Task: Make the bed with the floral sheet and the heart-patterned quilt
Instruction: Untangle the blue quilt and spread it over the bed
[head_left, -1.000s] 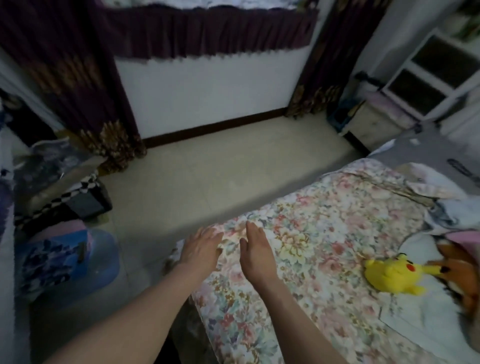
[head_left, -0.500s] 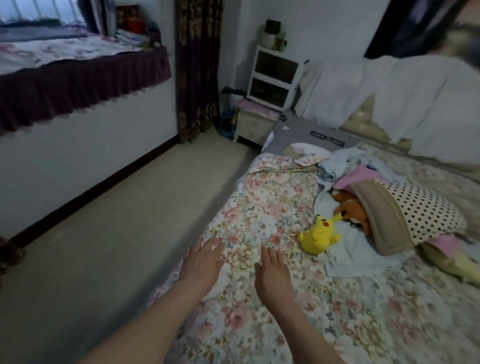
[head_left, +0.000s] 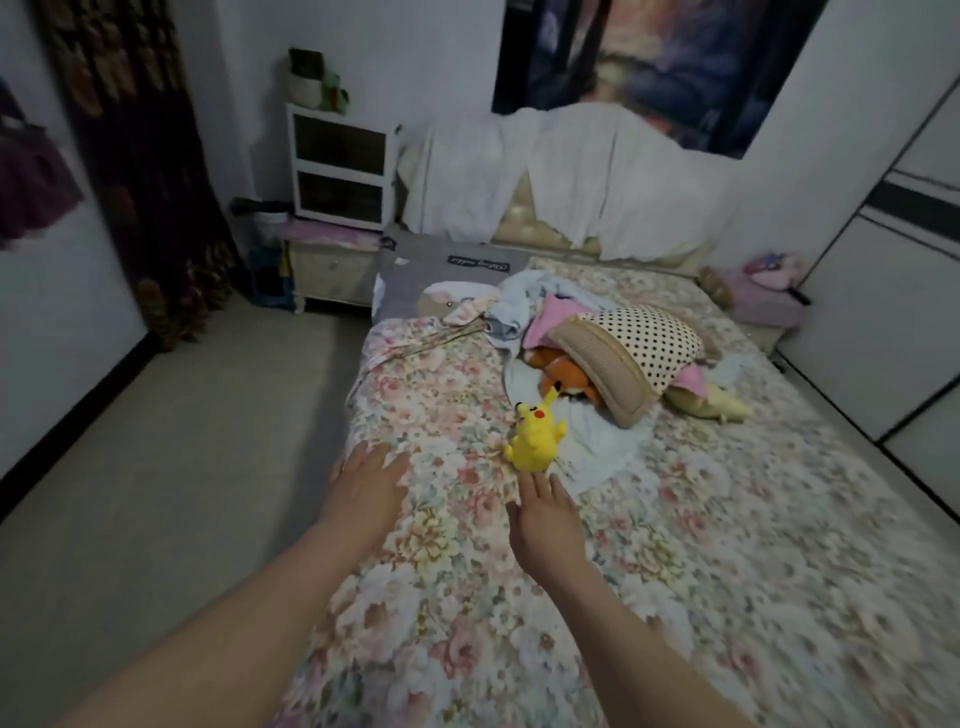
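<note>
A floral sheet (head_left: 701, 519), printed with pink, cream and green blooms, is spread over the bed across the centre and lower right of the frame, and is rumpled at its upper left corner. Both hands are laid on it palm-down, fingers straight: the left hand (head_left: 371, 480) at its left edge, the right hand (head_left: 545, 514) just below a yellow plush (head_left: 535, 436).

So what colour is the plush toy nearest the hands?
The plush toy is yellow with a red cheek; head view.
</note>
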